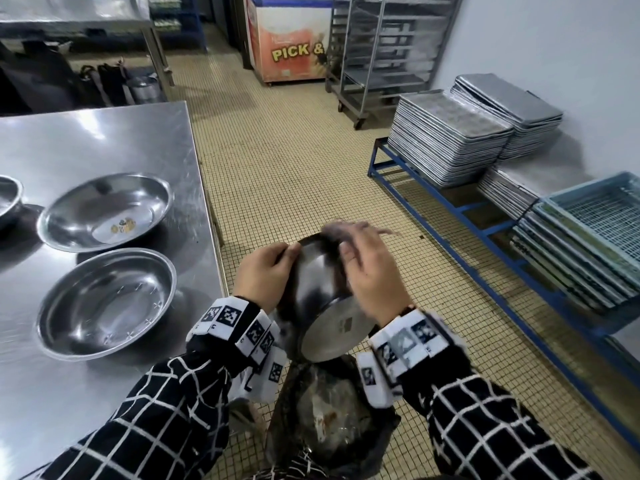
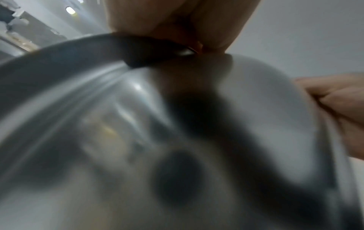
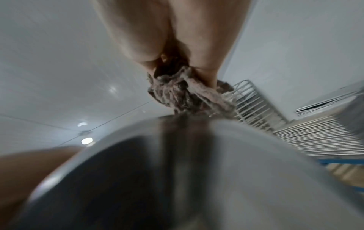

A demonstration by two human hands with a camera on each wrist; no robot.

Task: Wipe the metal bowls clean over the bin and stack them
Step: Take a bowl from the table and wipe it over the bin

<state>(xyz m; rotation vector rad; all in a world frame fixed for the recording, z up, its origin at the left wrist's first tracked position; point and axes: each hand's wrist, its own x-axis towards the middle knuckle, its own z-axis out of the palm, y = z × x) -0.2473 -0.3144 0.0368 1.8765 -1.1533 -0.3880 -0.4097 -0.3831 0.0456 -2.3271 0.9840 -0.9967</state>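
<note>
A metal bowl point(image 1: 320, 299) is tipped on its side, base towards me, above a black-lined bin point(image 1: 329, 420). My left hand point(image 1: 266, 268) grips its left rim. My right hand point(image 1: 367, 268) holds a grey-brown rag point(image 1: 337, 228) at the bowl's upper edge; the right wrist view shows the rag point(image 3: 183, 96) bunched in the fingers above the bowl point(image 3: 177, 171). The bowl point(image 2: 138, 140) fills the left wrist view, blurred. On the steel table point(image 1: 104, 140) stand two wide bowls, one with yellow residue point(image 1: 104, 211) and one nearer me point(image 1: 107, 303). The bowl's inside is hidden.
Part of a third bowl point(image 1: 8, 199) shows at the table's left edge. Stacks of metal trays point(image 1: 446, 143) sit on a blue rack point(image 1: 450, 202) at the right, with blue mesh crates point(image 1: 602, 216). A tall trolley rack point(image 1: 384, 46) and a chest freezer point(image 1: 287, 39) stand behind on the tiled floor.
</note>
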